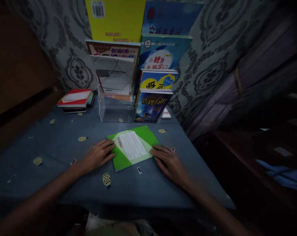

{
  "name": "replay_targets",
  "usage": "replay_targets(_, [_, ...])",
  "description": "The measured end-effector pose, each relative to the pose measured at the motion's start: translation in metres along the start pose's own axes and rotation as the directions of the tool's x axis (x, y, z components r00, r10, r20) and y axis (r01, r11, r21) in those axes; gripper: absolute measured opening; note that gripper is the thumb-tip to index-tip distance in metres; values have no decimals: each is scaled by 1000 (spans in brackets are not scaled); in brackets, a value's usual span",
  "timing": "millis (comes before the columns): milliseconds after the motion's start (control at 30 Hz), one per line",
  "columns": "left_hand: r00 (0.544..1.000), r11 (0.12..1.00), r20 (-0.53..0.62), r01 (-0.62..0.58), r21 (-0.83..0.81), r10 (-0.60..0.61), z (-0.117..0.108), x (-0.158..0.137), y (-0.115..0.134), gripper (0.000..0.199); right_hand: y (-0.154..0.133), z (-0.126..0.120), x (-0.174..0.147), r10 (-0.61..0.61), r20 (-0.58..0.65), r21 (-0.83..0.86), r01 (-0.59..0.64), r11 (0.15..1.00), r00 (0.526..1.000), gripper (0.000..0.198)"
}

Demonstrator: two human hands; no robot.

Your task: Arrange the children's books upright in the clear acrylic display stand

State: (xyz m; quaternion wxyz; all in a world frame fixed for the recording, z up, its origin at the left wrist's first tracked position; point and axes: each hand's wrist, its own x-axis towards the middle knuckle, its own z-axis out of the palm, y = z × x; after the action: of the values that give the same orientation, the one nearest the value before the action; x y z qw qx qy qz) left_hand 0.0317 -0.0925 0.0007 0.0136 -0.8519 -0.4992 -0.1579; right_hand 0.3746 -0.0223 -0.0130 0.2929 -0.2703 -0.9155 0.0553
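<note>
A green book [132,147] with a white text panel lies at a slant on the cloth-covered table, near its middle. My left hand [100,155] is at the book's left edge, its fingertips and thumb against that side. At the opposite edge my right hand [168,162] has its fingers on the right corner. Between them the two hands hold the book by its sides. The undersides of the fingers are hidden.
Beyond the book stands a clear acrylic rack [116,109] with tiers of upright books, among them a dark blue book [152,106] and a yellow book [116,21]. A small stack topped by a red book [76,97] lies at the back left. The tablecloth [65,144] has pineapple prints.
</note>
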Motion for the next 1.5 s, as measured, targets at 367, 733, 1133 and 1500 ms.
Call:
replay_targets(367, [997, 993, 33, -79, 90, 76, -2, -23, 41, 50, -78, 43, 42, -69, 144, 373, 11, 928, 987, 36])
replay_targets(733, [985, 988, -91, -143, 64, 149, -5, -11, 47, 30, -73, 49, 42, -126, 217, 350, 43, 936, 968, 47])
replay_targets(1133, [966, 965, 36, 259, -46, -257, -1, 54, -12, 29, -81, 34, 46, -71, 335, 207, 0, 978, 940, 45])
replay_targets(1500, [921, 653, 303, 389, -650, -247, 6, 57, -26, 46, -70, 6, 24, -110, 451, 227, 6, 974, 885, 83])
